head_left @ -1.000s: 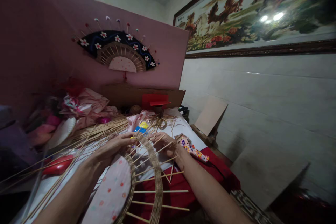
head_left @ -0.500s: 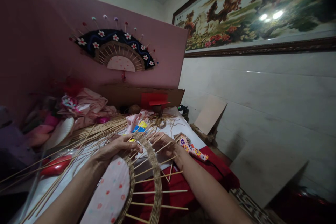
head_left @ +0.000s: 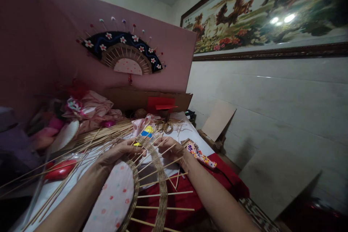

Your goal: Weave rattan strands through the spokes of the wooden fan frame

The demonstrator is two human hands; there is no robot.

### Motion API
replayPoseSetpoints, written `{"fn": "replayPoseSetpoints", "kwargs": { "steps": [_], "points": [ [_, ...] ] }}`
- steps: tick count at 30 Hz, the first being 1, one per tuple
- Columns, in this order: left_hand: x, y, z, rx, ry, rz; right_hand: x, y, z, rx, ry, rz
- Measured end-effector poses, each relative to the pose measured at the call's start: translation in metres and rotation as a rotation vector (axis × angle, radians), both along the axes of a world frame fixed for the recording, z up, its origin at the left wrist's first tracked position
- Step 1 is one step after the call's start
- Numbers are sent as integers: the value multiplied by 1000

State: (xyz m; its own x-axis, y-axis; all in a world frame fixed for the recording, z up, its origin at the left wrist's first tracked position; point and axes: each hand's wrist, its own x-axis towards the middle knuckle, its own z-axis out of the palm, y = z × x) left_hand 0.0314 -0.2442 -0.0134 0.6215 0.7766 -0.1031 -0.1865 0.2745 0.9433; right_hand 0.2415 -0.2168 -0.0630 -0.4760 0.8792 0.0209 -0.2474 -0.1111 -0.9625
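Grasping fan frame (head_left: 136, 178) at its far end, left hand (head_left: 127, 151) kept fingers bent round weave. Right hand (head_left: 170, 148) curled at outer band; whether it gripped, could not tell. Fan frame tilted over near side of table (head_left: 199, 138). Sticks (head_left: 104, 134) lay on table's left, flower-patterned tool (head_left: 200, 156) on its right.

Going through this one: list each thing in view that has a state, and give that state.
Woven fan frame: held, tilted, spread open
Left hand: curled on the frame's far end
Right hand: bent near the same end, grip unclear
Decorated fan: spread open, mounted on the pink panel
Loose sticks: piled lengthwise
Pink cloth: crumpled
Tan board: leaning
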Motion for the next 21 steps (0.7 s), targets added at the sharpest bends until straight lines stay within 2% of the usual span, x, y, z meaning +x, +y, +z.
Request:
{"fn": "replayPoseSetpoints", "kwargs": {
  "steps": [3,8,16,21],
  "points": [
    [-5,4,-4,-14,-18,0,2,0,2,-57,70,97],
    [-11,10,-6,-10,-15,-5,11,3,6,-143,141,97],
    [-10,6,-3,-28,-19,44,25,3,13,-187,271,-177],
    [-10,7,-3,-47,3,42,26,2,21,-11,226,-212]
  ]
}}
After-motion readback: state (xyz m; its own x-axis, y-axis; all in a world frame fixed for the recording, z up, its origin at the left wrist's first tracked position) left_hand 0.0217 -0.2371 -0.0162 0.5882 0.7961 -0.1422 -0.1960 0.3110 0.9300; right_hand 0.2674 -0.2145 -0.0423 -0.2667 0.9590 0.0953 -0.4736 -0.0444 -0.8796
